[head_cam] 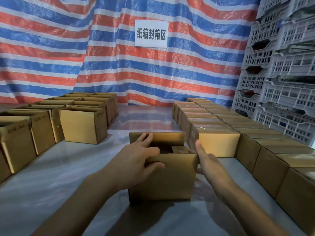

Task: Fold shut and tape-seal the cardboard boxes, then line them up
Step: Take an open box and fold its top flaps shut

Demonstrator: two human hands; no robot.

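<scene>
**Head camera: closing the flaps on one box**

Head view shows the open box (pixel 162 181) sitting between both hands on the bench (pixel 51 167). The left hand (pixel 136 159) lies spread over the top. Its fingers are stretched out to the far flap (pixel 163 138), and its thumb is on the near flap (pixel 173 160). The right hand (pixel 208 160) is flat and straight against the box's side, by the small flap (pixel 179 149).

I think the small flaps should go down first. Then bring the two long flaps together, so the edges meet with no gap for tape.

Just past the right hand is a row of sealed boxes (pixel 219 143). Far beyond the left hand wait more open boxes (pixel 83 126).
</scene>
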